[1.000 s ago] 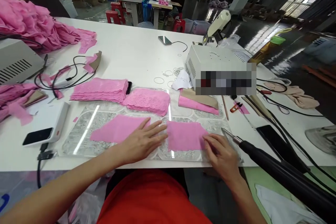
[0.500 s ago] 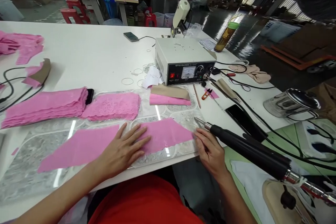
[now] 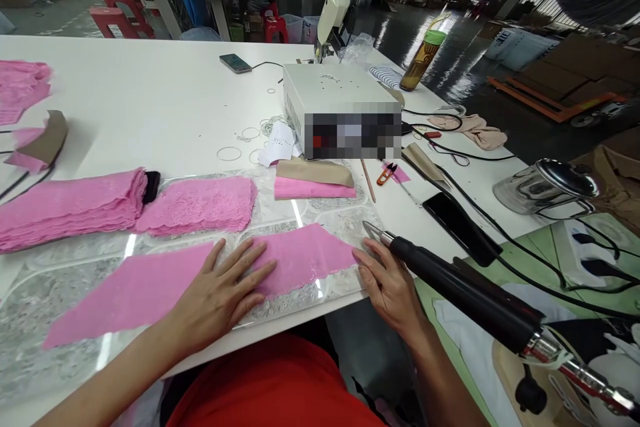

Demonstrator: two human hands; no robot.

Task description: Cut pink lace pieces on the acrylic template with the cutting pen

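A long piece of pink fabric [image 3: 305, 252] with angled ends lies along a clear plastic sheet over a mottled grey surface. My left hand [image 3: 227, 290] rests flat across its middle, fingers spread. At the fabric's right tip is my right hand [image 3: 390, 287], its fingers bent and the fingertips at the edge. Against that hand runs a thick corded tool [image 3: 450, 280] with a black grip and a pointed metal tip, held along the far side of the fingers. The tip points left, a little above the fabric's right end. How the fingers grip the tool is partly hidden.
Behind the fabric lie pink stacks [image 3: 197, 203] and a brown-and-pink folded piece [image 3: 314, 180]. A white control box [image 3: 345, 87] stands farther back. To the right are orange thread snips [image 3: 386, 175], a black phone [image 3: 463, 227], cables and a clear jug [image 3: 545, 187].
The view has shifted slightly, so the table items appear a little farther left. Both hands keep their places on the fabric, and the tool stays at the right hand.
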